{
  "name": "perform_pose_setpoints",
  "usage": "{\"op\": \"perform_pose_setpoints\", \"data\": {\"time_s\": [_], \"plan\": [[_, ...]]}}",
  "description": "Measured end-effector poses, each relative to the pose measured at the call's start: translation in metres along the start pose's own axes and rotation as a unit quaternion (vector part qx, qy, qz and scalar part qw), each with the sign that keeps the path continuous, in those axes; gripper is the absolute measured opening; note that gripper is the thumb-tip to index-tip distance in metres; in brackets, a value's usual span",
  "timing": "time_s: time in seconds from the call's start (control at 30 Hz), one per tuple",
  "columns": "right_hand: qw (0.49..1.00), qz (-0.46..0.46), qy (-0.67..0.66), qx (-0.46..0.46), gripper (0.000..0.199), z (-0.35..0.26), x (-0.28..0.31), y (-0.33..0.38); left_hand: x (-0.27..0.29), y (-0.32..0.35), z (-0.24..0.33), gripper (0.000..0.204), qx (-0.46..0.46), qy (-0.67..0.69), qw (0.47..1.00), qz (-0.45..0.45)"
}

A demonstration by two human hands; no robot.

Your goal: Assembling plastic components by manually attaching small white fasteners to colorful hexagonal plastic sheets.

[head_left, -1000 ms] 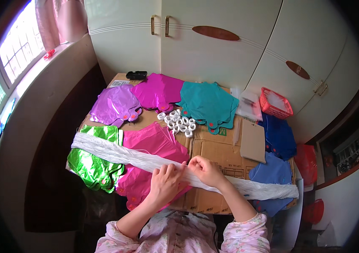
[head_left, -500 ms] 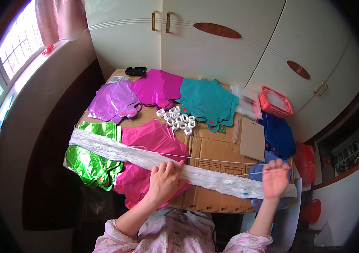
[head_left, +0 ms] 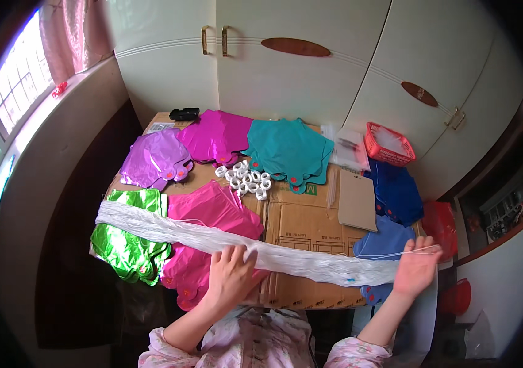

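Long white bundle of strings (head_left: 212,236) lies across the cardboard surface's (head_left: 310,224) near edge, over green (head_left: 127,245) and pink foil balloons (head_left: 209,211) | left hand (head_left: 232,277) flat, pinning it | right hand (head_left: 418,270) pinches one strand beyond the right edge | risk: strand snags, drags the bundle, tangles | strand's far run and right fingertips hard to see.
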State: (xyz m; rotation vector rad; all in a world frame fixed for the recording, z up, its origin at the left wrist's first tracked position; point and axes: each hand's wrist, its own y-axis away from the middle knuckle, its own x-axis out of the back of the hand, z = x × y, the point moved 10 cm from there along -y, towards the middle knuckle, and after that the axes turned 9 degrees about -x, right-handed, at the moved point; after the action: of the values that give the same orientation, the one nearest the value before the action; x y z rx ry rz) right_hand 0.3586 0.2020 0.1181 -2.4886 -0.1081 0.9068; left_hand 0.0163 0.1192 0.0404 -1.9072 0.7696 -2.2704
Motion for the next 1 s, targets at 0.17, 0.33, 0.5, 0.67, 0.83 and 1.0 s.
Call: {"op": "perform_pose_setpoints", "data": {"time_s": [0.17,0.33,0.5,0.67,0.83,1.0], "plan": [[0.901,-0.206,0.379,-0.034,0.02,0.043,-0.131,0.036,0.046,-0.024,0.045,0.042,-0.064,0.333,0.938,0.074],[0.82,-0.356,0.448,-0.001,0.009,0.071,-0.188,0.062,0.028,-0.028,0.073,0.024,-0.142,0.6,0.785,-0.058],[0.827,-0.348,0.44,-0.041,0.016,0.084,-0.177,0.063,0.027,-0.019,0.032,0.025,-0.001,0.749,0.661,-0.04],[0.768,-0.353,0.534,0.024,0.036,0.106,-0.179,0.07,0.05,-0.018,-0.045,0.029,0.086,0.826,0.546,0.112],[0.764,-0.278,0.578,0.061,0.041,0.134,-0.143,0.063,0.091,-0.006,-0.146,0.019,0.206,0.829,0.425,0.301],[0.764,-0.246,0.594,0.056,0.039,0.15,-0.114,0.06,0.162,-0.001,-0.239,0.016,0.126,0.797,0.5,0.313]]}}
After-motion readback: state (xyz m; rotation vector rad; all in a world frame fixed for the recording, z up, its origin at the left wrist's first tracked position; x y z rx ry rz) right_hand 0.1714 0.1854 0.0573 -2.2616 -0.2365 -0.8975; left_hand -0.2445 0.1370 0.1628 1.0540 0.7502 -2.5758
